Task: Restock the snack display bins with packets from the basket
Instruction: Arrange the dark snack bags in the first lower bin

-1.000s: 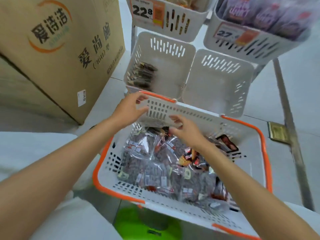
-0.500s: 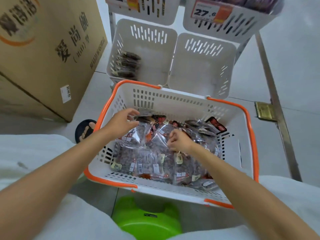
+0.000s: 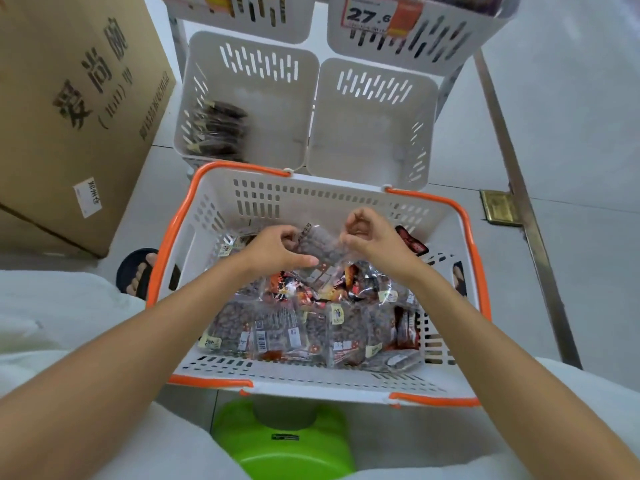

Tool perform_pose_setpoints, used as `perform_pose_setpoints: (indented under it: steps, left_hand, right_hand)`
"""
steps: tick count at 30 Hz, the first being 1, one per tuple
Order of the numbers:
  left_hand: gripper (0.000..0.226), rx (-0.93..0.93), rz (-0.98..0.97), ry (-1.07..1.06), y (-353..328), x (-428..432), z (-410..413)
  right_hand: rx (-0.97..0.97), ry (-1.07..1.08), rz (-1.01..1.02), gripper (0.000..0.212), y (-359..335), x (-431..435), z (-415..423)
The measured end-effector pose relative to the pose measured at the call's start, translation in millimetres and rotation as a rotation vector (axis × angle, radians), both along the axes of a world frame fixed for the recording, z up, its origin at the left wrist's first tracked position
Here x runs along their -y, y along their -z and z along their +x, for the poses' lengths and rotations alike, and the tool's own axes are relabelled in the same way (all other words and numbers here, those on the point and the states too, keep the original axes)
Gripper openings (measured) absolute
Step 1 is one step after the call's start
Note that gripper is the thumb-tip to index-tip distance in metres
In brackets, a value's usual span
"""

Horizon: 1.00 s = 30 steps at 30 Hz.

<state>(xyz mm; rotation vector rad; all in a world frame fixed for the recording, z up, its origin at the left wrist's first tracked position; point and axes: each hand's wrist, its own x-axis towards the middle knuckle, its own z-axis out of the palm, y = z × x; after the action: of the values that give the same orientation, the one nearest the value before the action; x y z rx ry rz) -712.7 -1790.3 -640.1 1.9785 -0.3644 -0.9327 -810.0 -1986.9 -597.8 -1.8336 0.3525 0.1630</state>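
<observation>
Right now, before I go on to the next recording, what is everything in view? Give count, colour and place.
basket: one, white with orange rim, centre.
loose packets: many, clear with brown snacks, piled in the basket.
held packet: one, clear with brown snacks, above the pile.
lower left bin: one, white, behind the basket.
dark packets: a few, at that bin's left wall.
lower right bin: one, white, no packets visible.
upper bins: two, white, top edge.
price tag: one, white and orange, on the upper right bin.
cardboard box: one, brown, left.
stool: one, green, bottom.
sandalled foot: one, left of the basket.
left grip: pinches the held packet.
right grip: pinches its other edge.
</observation>
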Motion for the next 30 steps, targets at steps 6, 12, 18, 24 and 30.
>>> perform_pose_setpoints:
  steps: [6,12,18,24,30]
  left_hand:
    - [0.044,0.073,0.034,-0.085,0.6,-0.6,8.6]
    - [0.060,0.148,0.119,-0.112,1.0,-14.8,7.3]
    - [0.051,0.213,0.131,-0.149,-14.1,-26.8,20.6]
    - [0.042,-0.288,-0.209,-0.278,-39.9,-20.7,17.7]
    - [0.072,-0.271,-0.188,-0.100,-42.0,-36.5,35.1]
  right_hand:
    - [-0.413,-0.412,-0.397,0.081,38.1,13.0,-32.1]
    - [-0.433,-0.568,-0.527,0.013,61.3,3.6,-44.4]
    - [-0.155,-0.266,-0.280,0.010,-1.3,7.9,1.0]
    - [0.099,-0.243,-0.464,0.021,-26.0,-21.3,39.1]
    - [0.172,-0.170,-0.495,0.026,-21.6,-33.4,67.2]
